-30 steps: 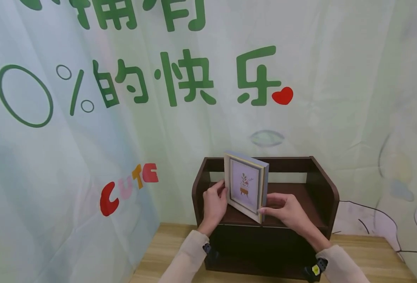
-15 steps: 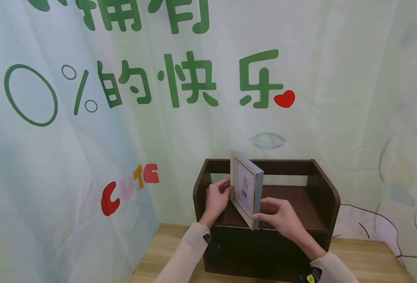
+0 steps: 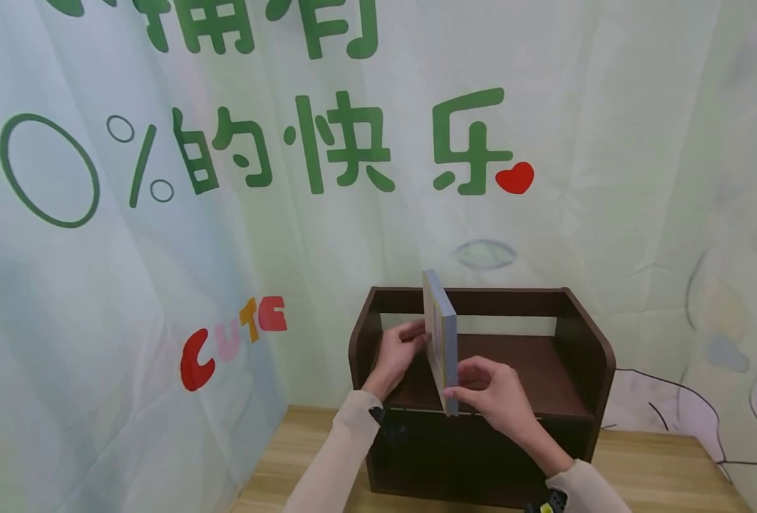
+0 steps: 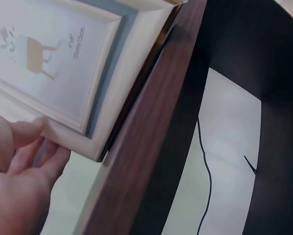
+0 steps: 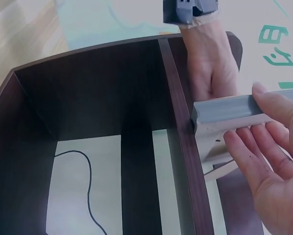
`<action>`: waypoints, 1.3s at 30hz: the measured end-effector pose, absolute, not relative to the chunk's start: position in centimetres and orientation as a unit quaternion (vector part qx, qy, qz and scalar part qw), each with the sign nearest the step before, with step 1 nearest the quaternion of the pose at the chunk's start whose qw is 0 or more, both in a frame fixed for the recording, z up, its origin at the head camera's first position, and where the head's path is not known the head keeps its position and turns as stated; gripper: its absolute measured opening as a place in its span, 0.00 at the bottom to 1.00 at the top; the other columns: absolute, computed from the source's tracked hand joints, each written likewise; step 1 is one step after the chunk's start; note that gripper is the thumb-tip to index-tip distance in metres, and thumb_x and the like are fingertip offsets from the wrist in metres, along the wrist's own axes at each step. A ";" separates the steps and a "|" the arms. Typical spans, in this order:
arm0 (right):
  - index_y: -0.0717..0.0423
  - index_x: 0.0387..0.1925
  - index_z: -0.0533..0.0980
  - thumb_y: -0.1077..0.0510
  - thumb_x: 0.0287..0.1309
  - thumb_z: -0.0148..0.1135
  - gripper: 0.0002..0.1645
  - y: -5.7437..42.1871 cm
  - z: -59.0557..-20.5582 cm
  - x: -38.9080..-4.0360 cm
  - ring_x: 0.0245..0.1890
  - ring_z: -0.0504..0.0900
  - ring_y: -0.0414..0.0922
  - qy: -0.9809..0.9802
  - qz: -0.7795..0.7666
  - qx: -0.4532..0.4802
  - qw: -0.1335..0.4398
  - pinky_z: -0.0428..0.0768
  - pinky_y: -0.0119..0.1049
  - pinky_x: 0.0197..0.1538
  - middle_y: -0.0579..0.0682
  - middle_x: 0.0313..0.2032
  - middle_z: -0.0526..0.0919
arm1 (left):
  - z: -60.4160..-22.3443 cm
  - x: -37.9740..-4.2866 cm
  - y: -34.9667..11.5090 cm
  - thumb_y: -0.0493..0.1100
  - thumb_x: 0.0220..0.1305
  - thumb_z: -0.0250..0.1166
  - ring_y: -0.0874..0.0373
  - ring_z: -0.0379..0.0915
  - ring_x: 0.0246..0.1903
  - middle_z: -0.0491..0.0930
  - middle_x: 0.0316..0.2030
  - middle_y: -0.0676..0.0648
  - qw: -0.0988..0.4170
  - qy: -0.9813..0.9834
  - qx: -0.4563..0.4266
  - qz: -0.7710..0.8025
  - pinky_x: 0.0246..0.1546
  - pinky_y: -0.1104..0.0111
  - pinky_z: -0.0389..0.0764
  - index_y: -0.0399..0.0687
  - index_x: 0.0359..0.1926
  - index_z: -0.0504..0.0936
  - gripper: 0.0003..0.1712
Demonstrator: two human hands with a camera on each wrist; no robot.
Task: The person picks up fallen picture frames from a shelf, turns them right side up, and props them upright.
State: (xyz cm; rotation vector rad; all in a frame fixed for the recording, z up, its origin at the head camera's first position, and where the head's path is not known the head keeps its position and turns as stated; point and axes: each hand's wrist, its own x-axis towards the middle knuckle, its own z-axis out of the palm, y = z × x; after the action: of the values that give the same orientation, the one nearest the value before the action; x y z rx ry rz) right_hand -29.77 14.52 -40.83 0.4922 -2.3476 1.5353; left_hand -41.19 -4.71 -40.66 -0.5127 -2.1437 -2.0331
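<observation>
A photo frame [image 3: 447,356] with a pale front and grey-blue edges stands upright on the upper board of a dark brown desktop shelf [image 3: 526,367]. Seen from the head, it is almost edge-on, facing left. My left hand [image 3: 396,356] pinches its far side; in the left wrist view, the thumb lies on the pale border, near a printed potted-plant picture [image 4: 33,54]. My right hand [image 3: 500,399] grips the near side, thumb on the edge [image 5: 227,107] and fingers against the back. The frame's lower corner reaches the board's front edge.
Raised side panels [image 3: 586,335] and a back rail [image 3: 507,299] bound the upper board. Below is an open dark compartment, with a thin black cable [image 5: 90,181] behind it. The shelf stands on a wood-grain table [image 3: 654,463] before a printed curtain [image 3: 609,178].
Both hands have turned the photo frame, so its picture swings from facing the head camera to facing left. The right hand has moved left; the left hand has shifted slightly right and away.
</observation>
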 end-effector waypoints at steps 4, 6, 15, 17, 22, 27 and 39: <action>0.52 0.43 0.85 0.51 0.51 0.83 0.19 14.2 -40.7 -29.6 0.36 0.90 0.39 -0.819 0.531 0.158 0.145 0.87 0.30 0.41 0.50 0.38 0.92 | -40.8 -41.6 -4.7 0.36 0.73 0.66 0.47 0.84 0.60 0.85 0.61 0.36 0.042 -0.711 -0.179 -0.678 0.64 0.56 0.83 0.37 0.64 0.83 0.21; 0.52 0.42 0.85 0.50 0.51 0.83 0.19 14.0 -40.7 -29.5 0.36 0.90 0.39 -0.820 0.532 0.153 0.147 0.87 0.30 0.40 0.49 0.38 0.92 | -40.7 -41.6 -4.6 0.38 0.73 0.67 0.48 0.84 0.61 0.85 0.61 0.38 0.030 -0.715 -0.181 -0.675 0.66 0.54 0.81 0.40 0.64 0.83 0.21; 0.51 0.41 0.84 0.49 0.51 0.83 0.19 13.7 -40.7 -29.5 0.35 0.90 0.38 -0.819 0.532 0.147 0.160 0.87 0.29 0.39 0.48 0.36 0.91 | -40.4 -41.9 -4.2 0.39 0.74 0.66 0.47 0.83 0.62 0.86 0.61 0.41 0.021 -0.716 -0.186 -0.673 0.69 0.51 0.79 0.45 0.64 0.85 0.20; 0.51 0.41 0.84 0.49 0.51 0.83 0.19 13.7 -40.7 -29.5 0.34 0.89 0.38 -0.819 0.531 0.145 0.162 0.87 0.29 0.39 0.48 0.36 0.91 | -40.4 -41.9 -4.1 0.39 0.74 0.66 0.48 0.83 0.61 0.86 0.61 0.40 0.022 -0.716 -0.186 -0.672 0.69 0.51 0.79 0.44 0.64 0.85 0.20; 0.51 0.41 0.84 0.49 0.51 0.83 0.19 13.7 -40.8 -29.4 0.34 0.89 0.37 -0.821 0.529 0.143 0.164 0.86 0.29 0.39 0.47 0.36 0.91 | -40.3 -41.8 -4.1 0.40 0.74 0.66 0.47 0.83 0.63 0.86 0.61 0.41 0.029 -0.737 -0.189 -0.648 0.70 0.49 0.77 0.45 0.63 0.85 0.19; 0.51 0.41 0.84 0.50 0.51 0.83 0.19 13.7 -40.9 -29.4 0.34 0.88 0.37 -0.823 0.524 0.139 0.169 0.86 0.28 0.40 0.47 0.35 0.90 | -38.8 -40.7 -4.5 0.39 0.75 0.65 0.45 0.83 0.61 0.86 0.60 0.40 0.089 -0.778 -0.194 -0.591 0.64 0.52 0.83 0.42 0.62 0.85 0.18; 0.51 0.41 0.84 0.51 0.51 0.83 0.18 13.6 -40.9 -29.2 0.34 0.89 0.37 -0.825 0.522 0.132 0.172 0.86 0.27 0.40 0.47 0.35 0.91 | -33.6 -36.8 -7.0 0.53 0.78 0.62 0.49 0.81 0.61 0.81 0.63 0.45 0.213 -0.811 -0.294 -0.459 0.60 0.54 0.86 0.47 0.66 0.81 0.24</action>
State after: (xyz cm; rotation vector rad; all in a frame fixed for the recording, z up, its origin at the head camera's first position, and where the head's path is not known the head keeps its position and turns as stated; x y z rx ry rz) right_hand -29.21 13.56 -40.89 0.3753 -2.3417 1.4804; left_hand -36.84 -6.96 -33.62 -0.8151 -2.2510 -1.2734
